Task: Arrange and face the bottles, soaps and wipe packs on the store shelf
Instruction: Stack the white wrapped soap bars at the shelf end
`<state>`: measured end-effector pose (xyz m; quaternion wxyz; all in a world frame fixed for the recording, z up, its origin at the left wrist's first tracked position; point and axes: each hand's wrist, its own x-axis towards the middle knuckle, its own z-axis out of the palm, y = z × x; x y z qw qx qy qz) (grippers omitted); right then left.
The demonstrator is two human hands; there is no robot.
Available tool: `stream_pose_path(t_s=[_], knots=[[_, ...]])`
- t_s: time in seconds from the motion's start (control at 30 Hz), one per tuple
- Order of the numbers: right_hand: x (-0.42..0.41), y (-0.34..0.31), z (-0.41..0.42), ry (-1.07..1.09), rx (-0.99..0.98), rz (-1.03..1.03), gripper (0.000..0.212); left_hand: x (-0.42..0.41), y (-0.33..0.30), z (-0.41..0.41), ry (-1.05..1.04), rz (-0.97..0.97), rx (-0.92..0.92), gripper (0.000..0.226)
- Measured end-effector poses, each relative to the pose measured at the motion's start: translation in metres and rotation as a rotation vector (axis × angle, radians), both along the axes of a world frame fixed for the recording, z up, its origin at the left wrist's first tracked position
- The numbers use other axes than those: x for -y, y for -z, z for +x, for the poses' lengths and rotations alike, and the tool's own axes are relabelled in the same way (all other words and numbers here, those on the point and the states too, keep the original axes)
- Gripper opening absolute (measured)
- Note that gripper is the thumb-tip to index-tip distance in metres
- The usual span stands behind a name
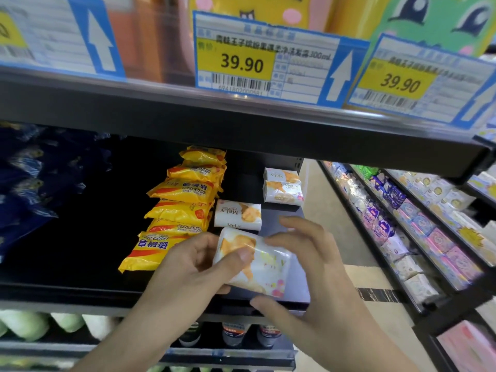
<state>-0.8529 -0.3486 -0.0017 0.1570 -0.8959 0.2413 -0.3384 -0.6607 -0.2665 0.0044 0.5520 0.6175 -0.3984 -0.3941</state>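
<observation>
Both my hands hold one white soap bar (264, 267) with an orange print, just above the front edge of the dark middle shelf (67, 288). My left hand (196, 267) grips its left end, thumb on top. My right hand (308, 261) grips its right end, thumb under the near edge. Behind it another white soap bar (237, 214) lies flat, and two more white bars (283, 187) are stacked further back. To the left runs a row of several yellow sulfur soap packs (182, 208), overlapping front to back.
Blue packs (24, 173) fill the shelf's left side. The upper shelf edge carries price tags (257, 59) reading 39.90, with yellow and green bottles above. Dark bottles (236, 334) and pale green items (24, 324) stand on the lower shelf. Another shelving unit (418, 224) with packs runs along the right.
</observation>
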Motion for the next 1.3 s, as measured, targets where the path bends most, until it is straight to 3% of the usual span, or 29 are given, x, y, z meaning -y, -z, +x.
stream_pose_path(t_s=[0.1,0.23,0.3,0.4,0.53,0.83,0.93,1.13,1.3], knots=[[0.005,0.003,0.008,0.001,-0.074,-0.149,0.059,0.002,-0.001,0.0,-0.043,0.033,-0.037,0.026],[0.018,0.007,0.017,-0.023,-0.045,-0.054,0.051,0.0,-0.002,0.005,-0.116,0.001,0.015,0.055],[0.029,0.01,0.021,-0.018,-0.057,0.007,0.05,-0.005,0.002,0.01,-0.153,-0.011,0.261,0.057],[0.049,0.015,0.033,0.002,-0.176,0.018,0.048,-0.017,0.009,0.014,-0.19,-0.094,0.75,0.04],[0.065,0.027,0.047,-0.003,-0.242,-0.044,0.046,-0.018,0.02,0.02,-0.139,-0.139,1.068,0.027],[0.073,0.033,0.041,-0.021,-0.165,-0.046,0.034,-0.001,0.038,0.007,0.088,-0.194,1.349,0.03],[0.101,0.021,0.034,0.054,-0.12,0.013,0.026,0.007,0.039,0.001,0.07,-0.176,1.401,0.03],[0.172,0.006,0.042,0.384,-0.481,-0.019,0.061,0.019,0.058,-0.008,0.003,-0.122,1.469,0.033],[0.203,0.02,0.049,0.359,-0.6,0.004,0.054,0.02,0.071,-0.009,-0.022,-0.184,1.452,0.029]])
